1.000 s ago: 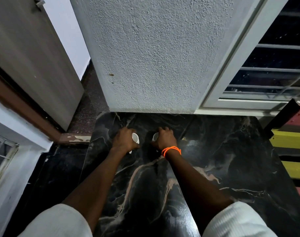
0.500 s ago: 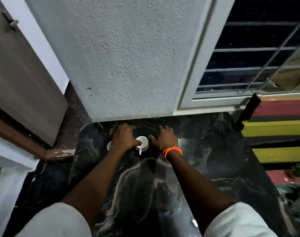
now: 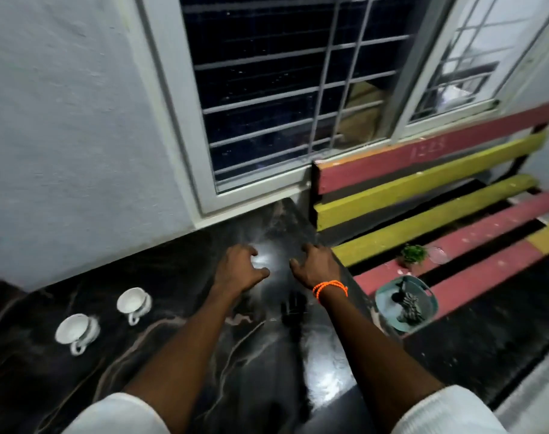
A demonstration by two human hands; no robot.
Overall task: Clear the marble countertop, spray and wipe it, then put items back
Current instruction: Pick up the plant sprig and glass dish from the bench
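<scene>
Two white teacups stand upright on the black marble countertop at the left: one cup farther back, the other cup nearer the left edge. Both handles point toward me. My left hand hovers over the middle of the counter, fingers spread, holding nothing. My right hand, with an orange bead bracelet at the wrist, is over the counter's right edge, fingers apart and empty. Both hands are well to the right of the cups.
A red and yellow slatted bench stands against the counter's right side. On it sit a teal bowl with dark items, a small green plant and a clear round lid. A barred window and textured wall rise behind.
Both hands let go of the two teacups, which now stand at the left. The hands and my view have swung to the right toward the bench.
</scene>
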